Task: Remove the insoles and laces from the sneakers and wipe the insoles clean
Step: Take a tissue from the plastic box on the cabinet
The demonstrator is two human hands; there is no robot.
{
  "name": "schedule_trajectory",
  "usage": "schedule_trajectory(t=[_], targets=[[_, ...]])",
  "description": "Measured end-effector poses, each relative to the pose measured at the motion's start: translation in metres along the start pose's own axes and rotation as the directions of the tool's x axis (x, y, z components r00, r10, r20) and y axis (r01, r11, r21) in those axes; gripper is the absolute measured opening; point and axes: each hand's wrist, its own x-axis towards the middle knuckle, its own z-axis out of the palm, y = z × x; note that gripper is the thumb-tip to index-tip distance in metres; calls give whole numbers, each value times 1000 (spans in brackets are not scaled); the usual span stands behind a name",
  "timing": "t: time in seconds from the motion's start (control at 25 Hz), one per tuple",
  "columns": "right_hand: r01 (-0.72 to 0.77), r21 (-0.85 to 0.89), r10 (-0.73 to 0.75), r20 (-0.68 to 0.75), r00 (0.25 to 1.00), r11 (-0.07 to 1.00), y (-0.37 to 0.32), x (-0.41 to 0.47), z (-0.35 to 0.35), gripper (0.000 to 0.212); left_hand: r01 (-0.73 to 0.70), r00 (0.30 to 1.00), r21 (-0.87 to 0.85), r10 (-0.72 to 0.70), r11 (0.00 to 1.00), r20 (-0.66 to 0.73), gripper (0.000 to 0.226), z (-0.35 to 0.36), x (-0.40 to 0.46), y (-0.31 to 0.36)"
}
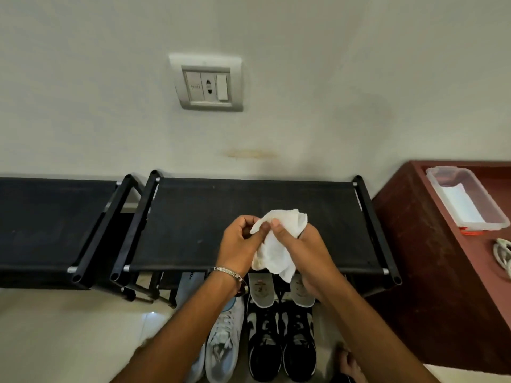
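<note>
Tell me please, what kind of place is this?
Probably a home entryway or shoe corner: a black shoe rack against the wall, sneakers on the tiled floor, and a wall socket above.

A single wide-angle view from a camera worn on the person's head, looking forward and steeply down. It faces a pale wall (331,78) with a socket plate (206,82) near the top centre. Below that, a black shoe rack (193,217) runs across the middle of the frame, seen from above and close by. Both forearms reach in from the bottom edge, with the left hand (239,246) and right hand (301,250) meeting near the centre, close to the lens. The floor and sneakers (282,341) sit directly beneath, at the bottom edge. A dark red cabinet (431,272) fills the right side. Straight lines bow towards the edges.
</note>
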Motion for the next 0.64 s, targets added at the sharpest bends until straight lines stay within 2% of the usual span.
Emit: schedule_trajectory(t=[0.08, 0.16, 0.32, 0.48, 0.56, 0.64], targets=[[27, -34, -29, -54, 998, 999, 2, 1, 3, 15, 33, 999, -52, -33, 998, -2, 5, -3, 0, -1], [31, 14, -30, -95, 995, 999, -1, 3, 6, 14, 105, 994, -184, -102, 977, 26, 9, -6, -3, 4], [17, 82, -11, -72, 997, 996, -10, 3, 10, 10, 142, 989, -350, -149, 926, 6, 23, -14, -7, 9], [42, 9, -42, -25, 999, 999, -13, 0, 17, 13, 192, 973, -536, -231, 822, -6, 33, -21, -10, 14], [21, -1, -21, 1, 1000, 1000, -13, -3, 25, 14, 191, 960, -557, -272, 808, -67, 34, -21, -11, 14], [-7, 34, 7, -3, 1000, 999, -12, -3, 29, 17, 160, 960, -506, -252, 847, -118, 41, -25, -10, 17]])
